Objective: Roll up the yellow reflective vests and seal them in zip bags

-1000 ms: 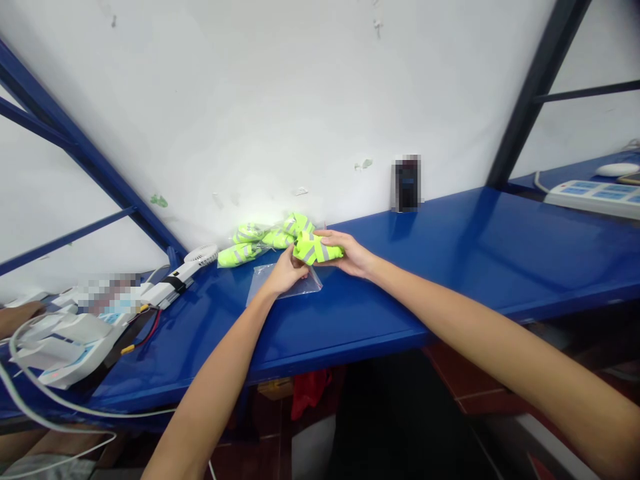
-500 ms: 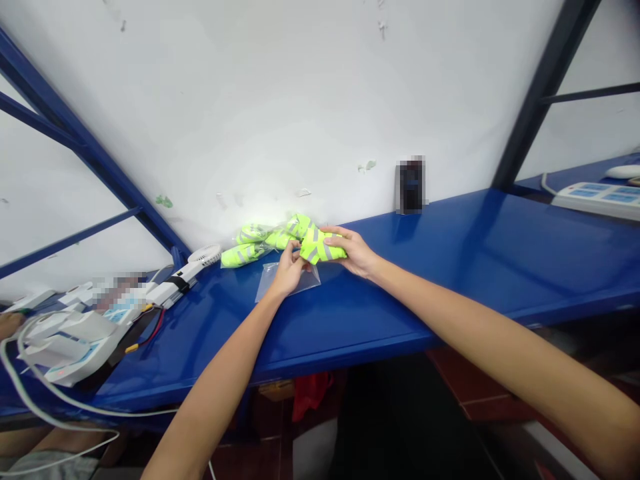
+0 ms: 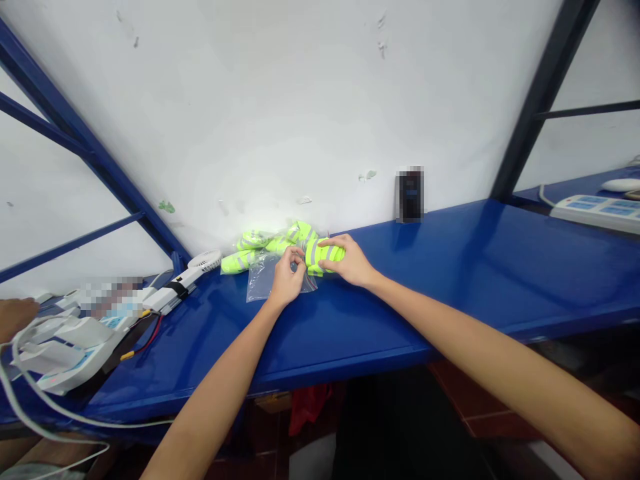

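Note:
My right hand (image 3: 351, 261) is wrapped around a rolled neon-yellow reflective vest (image 3: 315, 256) with grey stripes. Its fingers cover the right end of the roll. Just left of it, my left hand (image 3: 289, 275) is closed in a pinch at the upper edge of a clear plastic bag (image 3: 261, 280). The bag lies flat on the blue table (image 3: 400, 293), and my left hand hides part of it. Behind the hands, against the wall, are several more yellow vests in clear bags (image 3: 240, 261).
White power strips (image 3: 80, 360) with plugs and cables crowd the left side, by a small white fan (image 3: 204, 260). Another person's hand (image 3: 17, 317) is at the far left. A dark blurred object (image 3: 410, 195) leans on the wall. Another power strip (image 3: 600, 212) lies far right.
The vest has turned in my right hand and is now a tidier roll. My left hand has come away from it to the bag, which shows more. The other person's hand has come further into view.

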The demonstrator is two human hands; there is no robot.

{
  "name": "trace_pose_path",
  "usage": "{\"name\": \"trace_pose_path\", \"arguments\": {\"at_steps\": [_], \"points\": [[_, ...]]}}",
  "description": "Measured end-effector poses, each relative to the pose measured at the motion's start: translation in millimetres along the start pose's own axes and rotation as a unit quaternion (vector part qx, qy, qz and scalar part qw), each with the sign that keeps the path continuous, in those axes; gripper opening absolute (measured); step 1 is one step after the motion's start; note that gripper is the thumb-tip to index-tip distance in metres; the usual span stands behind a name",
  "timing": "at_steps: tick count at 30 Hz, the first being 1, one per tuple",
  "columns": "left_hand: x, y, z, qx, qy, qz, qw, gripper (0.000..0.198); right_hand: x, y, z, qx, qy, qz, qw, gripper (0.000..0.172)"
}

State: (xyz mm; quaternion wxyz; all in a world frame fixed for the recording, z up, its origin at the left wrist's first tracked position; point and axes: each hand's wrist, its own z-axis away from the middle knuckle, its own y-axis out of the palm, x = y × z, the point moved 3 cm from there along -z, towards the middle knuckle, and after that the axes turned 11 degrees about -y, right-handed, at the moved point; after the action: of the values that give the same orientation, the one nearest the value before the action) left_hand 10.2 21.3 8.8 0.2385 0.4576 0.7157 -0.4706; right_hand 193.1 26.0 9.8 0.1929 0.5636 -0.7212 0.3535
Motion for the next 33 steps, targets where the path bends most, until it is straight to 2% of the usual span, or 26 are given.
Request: {"name": "trace_pose_path", "arguments": {"at_steps": [8,11,16,19,22,23,26,29,33], "points": [[-7.8,1.7,2.9,-0.033,0.038,-0.085,0.995,0.013,1.0,2.6,3.6,0.032,-0.048,0.031,0.998,0.041],[-7.9,0.6,2.0,-0.041,0.060,-0.090,0.993,0.014,2.9,4.1,4.5,0.046,-0.043,0.016,0.998,0.043],[-7.2,-0.3,3.4,0.007,0.069,-0.053,0.996,0.023,-0.5,1.8,2.5,0.020,0.018,0.004,1.000,0.040],[-11.5,0.9,8.4,0.043,0.102,-0.120,0.986,0.035,-7.3,-2.5,0.4,-0.013,0.065,-0.030,0.997,0.038],[-14.7,7.9,10.4,0.109,0.145,-0.183,0.966,0.055,-17.8,-5.6,-1.0,-0.056,0.112,-0.112,0.986,0.039],[-14.8,10.4,9.6,0.120,0.156,-0.193,0.961,0.056,-21.3,-6.1,-1.5,-0.070,0.118,-0.131,0.982,0.039],[-12.8,14.0,4.4,0.110,0.174,-0.192,0.960,0.050,-30.7,-4.6,-1.3,-0.085,0.157,-0.183,0.967,0.041],[-7.6,9.3,0.1,0.076,0.163,-0.185,0.966,0.049,-33.3,-1.1,0.3,-0.056,0.177,-0.239,0.953,0.050],[0.9,-4.8,-1.4,0.053,0.108,-0.230,0.966,0.067,-26.2,0.7,2.5,-0.003,0.191,-0.273,0.943,0.059]]}}
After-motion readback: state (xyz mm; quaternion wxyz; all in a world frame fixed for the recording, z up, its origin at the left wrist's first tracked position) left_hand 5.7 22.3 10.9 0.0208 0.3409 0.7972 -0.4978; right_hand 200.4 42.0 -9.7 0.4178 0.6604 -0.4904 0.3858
